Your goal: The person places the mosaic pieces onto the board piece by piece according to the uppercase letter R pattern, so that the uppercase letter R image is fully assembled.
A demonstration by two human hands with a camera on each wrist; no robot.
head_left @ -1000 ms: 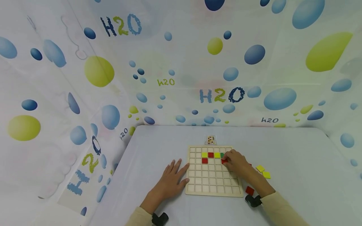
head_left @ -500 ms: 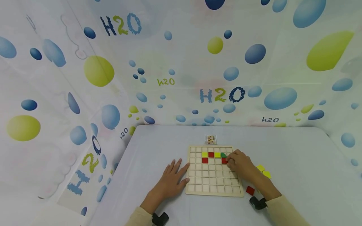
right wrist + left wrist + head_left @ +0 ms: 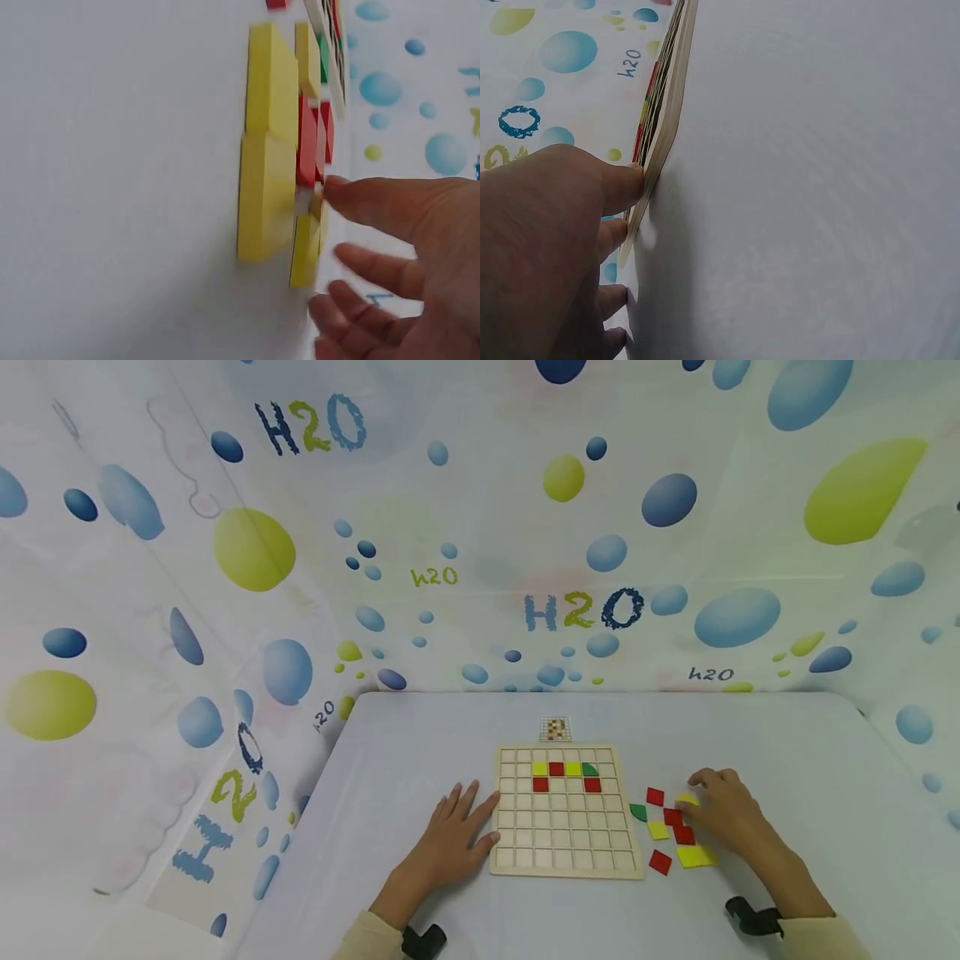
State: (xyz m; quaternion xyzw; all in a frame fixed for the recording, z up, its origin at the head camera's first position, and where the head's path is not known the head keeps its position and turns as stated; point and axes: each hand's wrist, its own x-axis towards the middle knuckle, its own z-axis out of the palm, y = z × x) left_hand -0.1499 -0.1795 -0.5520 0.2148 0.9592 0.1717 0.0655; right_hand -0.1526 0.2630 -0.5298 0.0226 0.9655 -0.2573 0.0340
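Taking the wooden board (image 3: 565, 839) as the clock, centred on the worktop (image 3: 420, 743): the left hand (image 3: 452, 833) sits at 9 o'clock, fingers spread and pretty straight, thumb and a fingertip against the board's edge. It isn't wrapped round anything; my guess is it's just there so the board doesn't slide. The right hand (image 3: 723, 814) is over at 3 o'clock above the loose pieces, fingers loosely bent, with a gap between thumb and fingers in the wrist view. I can't see anything gripped in it.

The loose pile lies at 3 to 4 o'clock, probably to keep it within easy reach of that hand without covering the grid. The little patterned card (image 3: 555, 729) is at 12 o'clock, just beyond the far edge, likely to keep it in sight; its pattern's too small to read.

Counts: board looks like seven by seven cells. Six filled, all toward 12: two yellow tiles (image 3: 540, 769), three red tiles (image 3: 557, 769) and one green rounded piece (image 3: 590, 769). Off the board: four loose red tiles (image 3: 660, 862), one loose green piece (image 3: 638, 812) and at least four loose yellow tiles (image 3: 657, 831). Could be more yellow, the hand's covering part of that bit.
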